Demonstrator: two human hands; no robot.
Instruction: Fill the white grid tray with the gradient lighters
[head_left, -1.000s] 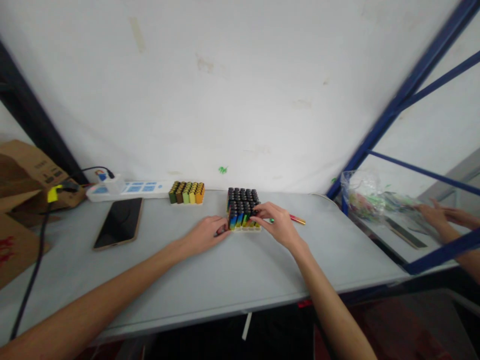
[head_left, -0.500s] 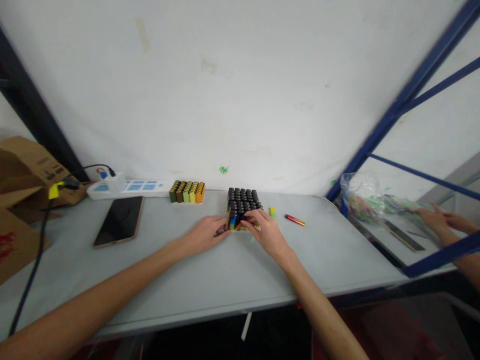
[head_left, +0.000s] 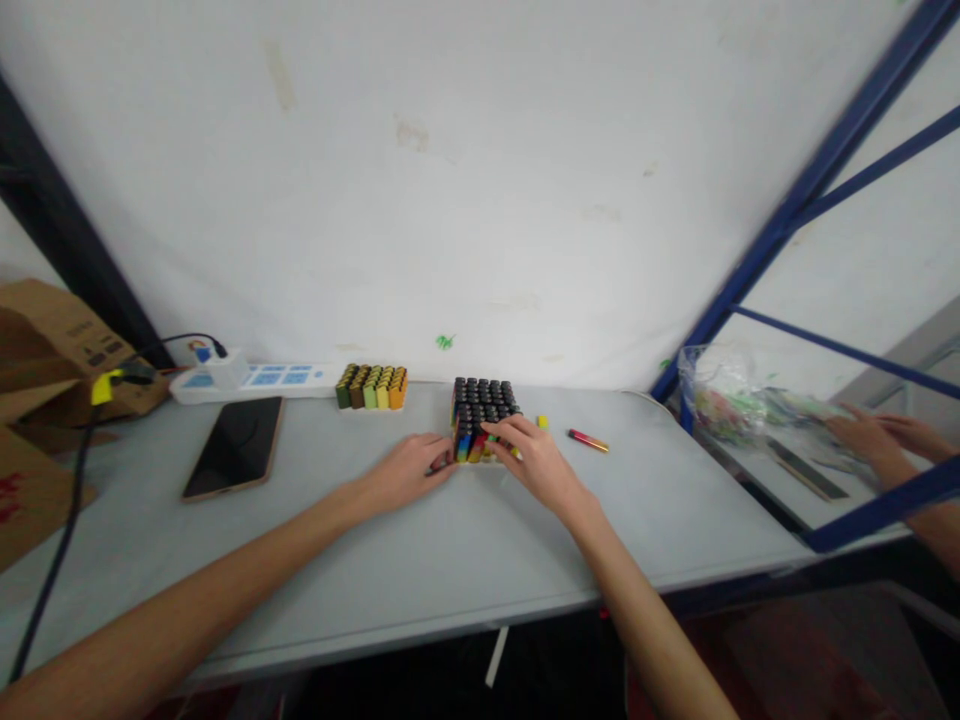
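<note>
Left hand, half-curled at the left side of the black-topped, multicoloured cylinder block on the flat grey table, likely braces it; grip unclear. Right hand nearly pinched at its front row; hold hidden.

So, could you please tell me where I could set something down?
The table is bare between the black-topped block and front edge, and between the red tube and blue frame; around the block, left hand and right hand crowd it.
</note>
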